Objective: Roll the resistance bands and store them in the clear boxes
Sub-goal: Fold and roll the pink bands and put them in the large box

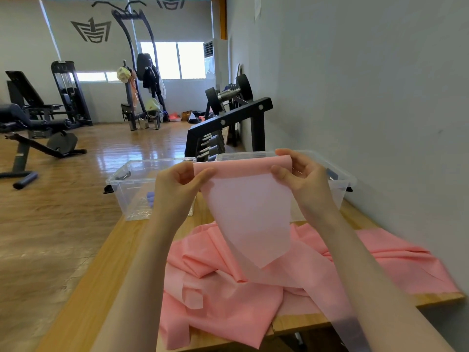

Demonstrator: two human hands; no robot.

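Observation:
A wide pink resistance band (250,199) hangs lifted above the wooden table (106,270), its top end folded over between both hands. My left hand (181,182) pinches the left corner of that fold, and my right hand (298,174) pinches the right corner. The band's free length drops onto a crumpled heap of pink bands (228,295) on the table. Beyond my hands stand two clear boxes: the left box (127,189) holds a small blue item (150,198), and the right box (340,179) is partly hidden behind my right hand.
The table runs along a grey wall (368,110) on the right. A black dumbbell rack (228,128) stands just past the boxes. Gym benches and machines (38,118) fill the wooden floor at the left and back.

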